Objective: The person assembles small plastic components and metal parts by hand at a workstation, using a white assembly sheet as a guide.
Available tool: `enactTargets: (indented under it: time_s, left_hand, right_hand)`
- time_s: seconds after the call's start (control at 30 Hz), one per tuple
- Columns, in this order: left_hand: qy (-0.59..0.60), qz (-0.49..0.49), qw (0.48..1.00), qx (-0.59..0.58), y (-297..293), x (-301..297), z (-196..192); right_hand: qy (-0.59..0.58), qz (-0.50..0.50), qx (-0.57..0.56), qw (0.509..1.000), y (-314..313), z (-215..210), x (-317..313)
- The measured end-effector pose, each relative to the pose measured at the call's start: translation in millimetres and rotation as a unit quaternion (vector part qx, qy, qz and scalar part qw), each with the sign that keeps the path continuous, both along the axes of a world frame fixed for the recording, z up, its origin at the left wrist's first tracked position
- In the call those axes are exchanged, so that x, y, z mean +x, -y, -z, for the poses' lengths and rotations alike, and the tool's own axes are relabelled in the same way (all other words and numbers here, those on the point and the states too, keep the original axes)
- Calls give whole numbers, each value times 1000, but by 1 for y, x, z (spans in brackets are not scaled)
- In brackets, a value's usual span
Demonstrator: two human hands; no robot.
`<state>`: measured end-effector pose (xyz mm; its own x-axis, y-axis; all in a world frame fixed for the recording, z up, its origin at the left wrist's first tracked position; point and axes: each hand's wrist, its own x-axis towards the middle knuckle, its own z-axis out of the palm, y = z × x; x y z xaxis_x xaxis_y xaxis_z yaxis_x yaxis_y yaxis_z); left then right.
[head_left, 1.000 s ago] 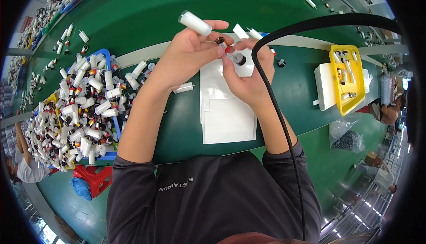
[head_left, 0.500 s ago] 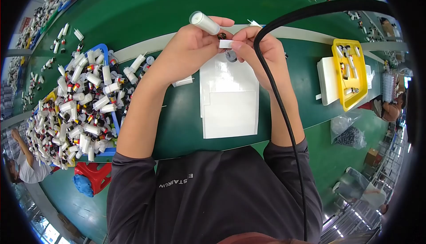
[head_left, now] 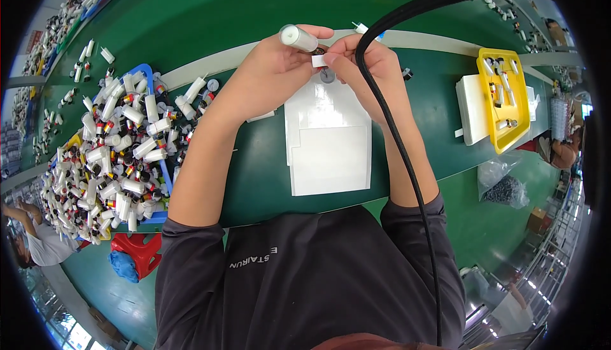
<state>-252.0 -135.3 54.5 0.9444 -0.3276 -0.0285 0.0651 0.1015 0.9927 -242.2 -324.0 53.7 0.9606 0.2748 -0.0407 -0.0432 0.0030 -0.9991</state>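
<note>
My left hand (head_left: 280,63) is closed around a white, translucent plastic cylinder (head_left: 300,38), held tilted with its pale round end up and left. Its dark lower end lies between my two hands, partly hidden by fingers. Thumb and fingers of my right hand (head_left: 363,63) pinch a small white label (head_left: 319,61) against that dark end. Just below the label, a grey round disc (head_left: 327,76) shows. Under my hands, glossy white sheets (head_left: 330,159) lie overlapped on the green table.
At left, a blue bin (head_left: 150,77) is heaped with similar white cylinders. A yellow tray (head_left: 524,105) holding several pieces rests on a white stack (head_left: 474,111) at right. Scattered parts lie on the green belt (head_left: 223,12) beyond. A black cable (head_left: 407,152) arcs across the view.
My hands stay together on the cylinder, with the label still pinched at its dark end. The view has shifted slightly. Loose parts beyond the table sit a little differently in the picture.
</note>
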Motion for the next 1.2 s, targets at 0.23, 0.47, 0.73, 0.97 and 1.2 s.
enactTargets:
  time_s: [0.23,0.47,0.73,0.97,1.2]
  left_hand:
    - [-15,0,1000,26,-3,1,-5]
    - [-16,-10,999,31,-5,2,-7]
    - [-19,23,999,-26,-8,4,-9]
    - [-55,6,985,-163,0,4,-4]
    - [-6,-23,992,-128,-2,6,-4]
  right_hand:
    - [10,1,-38,999,2,-5,1]
    - [33,4,-3,999,0,2,-3]
    - [-172,-46,236,955,1,12,6]
    - [111,140,81,981,-1,27,1]
    - [499,134,-200,832,0,17,2]
